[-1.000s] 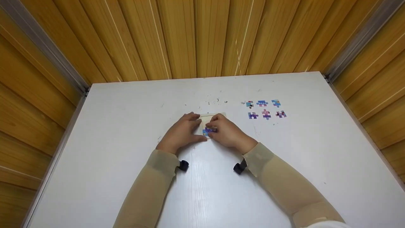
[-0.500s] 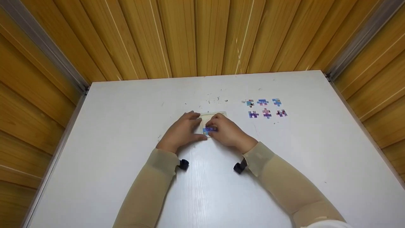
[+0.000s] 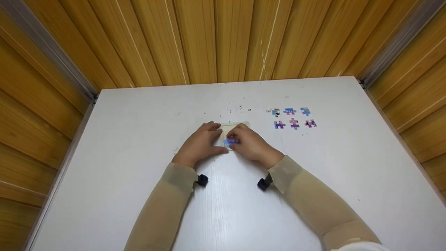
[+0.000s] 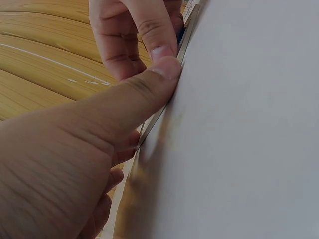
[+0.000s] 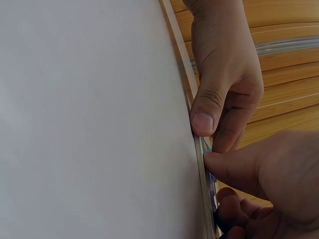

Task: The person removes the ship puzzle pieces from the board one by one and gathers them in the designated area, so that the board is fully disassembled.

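Head view: my right hand [image 3: 251, 144] still pinches a purple jigsaw piece [image 3: 232, 141] within the pale wooden tray [image 3: 227, 129] my left hand [image 3: 200, 145] grips wide, placing seemingly unfinished.

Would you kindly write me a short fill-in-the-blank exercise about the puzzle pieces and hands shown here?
1. Loose puzzle pieces lie on the table in ____ rows.
2. Each row holds ____ pieces.
3. In the head view, those pieces lie to the ____ of the puzzle tray.
4. The hand farther from the loose pieces is the person's ____ one.

Missing words: two; three; right; left.
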{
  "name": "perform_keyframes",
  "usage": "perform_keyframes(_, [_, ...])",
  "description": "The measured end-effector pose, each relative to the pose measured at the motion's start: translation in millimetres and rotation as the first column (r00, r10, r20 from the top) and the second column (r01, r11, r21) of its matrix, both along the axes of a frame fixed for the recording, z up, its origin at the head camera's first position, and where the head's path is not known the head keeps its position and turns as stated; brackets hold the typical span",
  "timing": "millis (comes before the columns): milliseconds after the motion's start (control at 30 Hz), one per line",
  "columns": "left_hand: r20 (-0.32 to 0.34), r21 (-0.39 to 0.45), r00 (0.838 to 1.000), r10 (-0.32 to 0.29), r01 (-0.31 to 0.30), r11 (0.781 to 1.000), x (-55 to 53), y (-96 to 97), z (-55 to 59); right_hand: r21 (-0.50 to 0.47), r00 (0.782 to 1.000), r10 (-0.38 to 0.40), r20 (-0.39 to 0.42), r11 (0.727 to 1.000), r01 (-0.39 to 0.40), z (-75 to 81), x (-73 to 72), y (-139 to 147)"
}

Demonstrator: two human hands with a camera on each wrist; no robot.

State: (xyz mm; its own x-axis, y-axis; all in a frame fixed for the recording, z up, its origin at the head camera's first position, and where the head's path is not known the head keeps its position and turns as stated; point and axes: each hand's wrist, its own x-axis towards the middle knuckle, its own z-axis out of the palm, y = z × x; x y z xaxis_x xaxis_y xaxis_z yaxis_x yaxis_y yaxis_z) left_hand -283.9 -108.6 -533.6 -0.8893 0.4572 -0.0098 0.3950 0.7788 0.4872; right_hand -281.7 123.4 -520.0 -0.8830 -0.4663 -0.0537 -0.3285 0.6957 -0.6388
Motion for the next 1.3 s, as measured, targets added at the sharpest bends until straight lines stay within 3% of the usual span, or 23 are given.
perform_keyframes(800, [-0.008,0.011,1.0,-0.006,0.007,1.0,-0.3,-1.0,-0.7,0.007,0.999,-0.014,0.047,1.0,0.014,0.1,0.3,-1.6])
perform_keyframes(1300, [0.007,0.009,1.0,-0.001,0.001,1.0,-1.4,-1.3,-2.1,-0.026,1.0,-0.005,0.025,1.0,0.006,-1.5,1.2,-1.0])
